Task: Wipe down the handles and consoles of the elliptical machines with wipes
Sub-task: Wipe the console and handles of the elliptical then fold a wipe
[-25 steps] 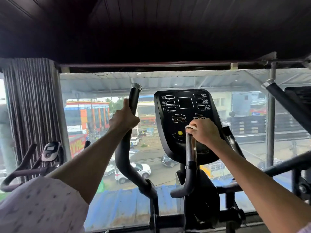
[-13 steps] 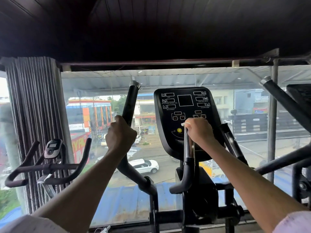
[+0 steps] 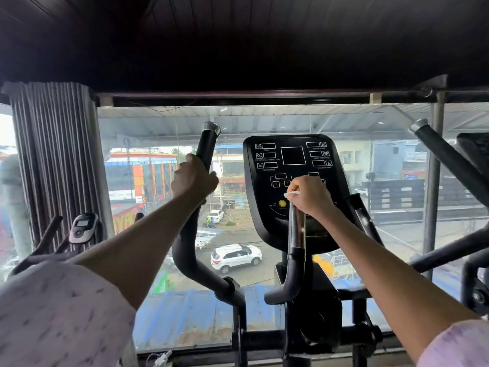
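The black, rounded plastic console [image 3: 292, 181] is standing untouched behind the short chrome-and-black inner handle [image 3: 297, 231], risking being skipped. The left hand [image 3: 194, 178] is wrapping fully around the long curved black swing handle [image 3: 197, 207], which may swing. The right hand [image 3: 311, 196] is clenching the thin white wipe [image 3: 290, 194] onto the chrome top, where it could slip.

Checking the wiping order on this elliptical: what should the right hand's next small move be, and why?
Probably slide the right hand down the chrome inner handle. Its grip holds the white wipe only at the handle's top end, and the shiny length below is uncovered. The left hand grips the long black handle, apparently for steadying.
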